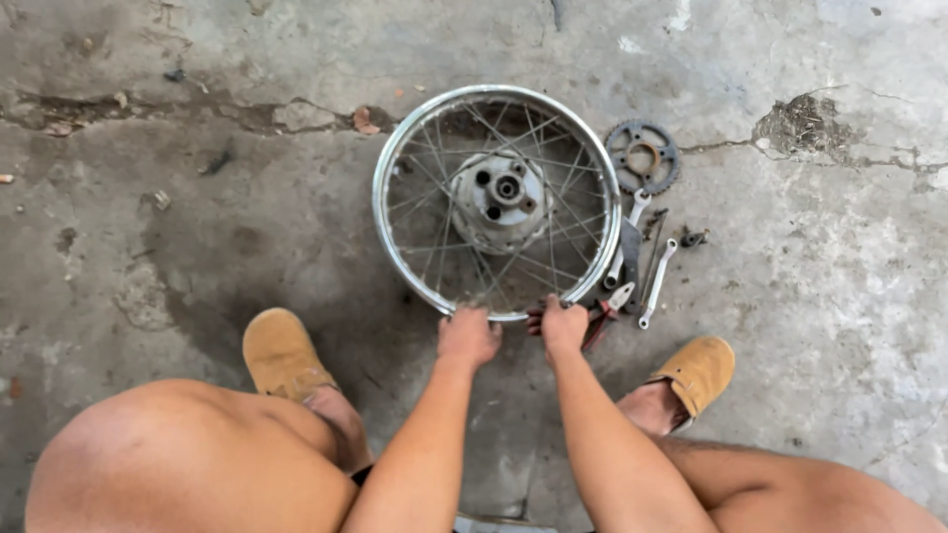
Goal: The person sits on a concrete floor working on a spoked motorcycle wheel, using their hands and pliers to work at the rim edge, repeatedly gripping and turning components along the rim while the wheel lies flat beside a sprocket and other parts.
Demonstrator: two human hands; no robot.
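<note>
My knees and tan shoes sit nearest, on the concrete floor. Both hands are at the near edge of the spoked wheel, which lies flat. My left hand is curled on the rim, fingers closed. My right hand is closed too, at the rim; can't tell what it grips. Red-handled pliers lie just right of it. Right of the wheel: wrenches. Beyond them, touching the rim's far right, a dark sprocket.
</note>
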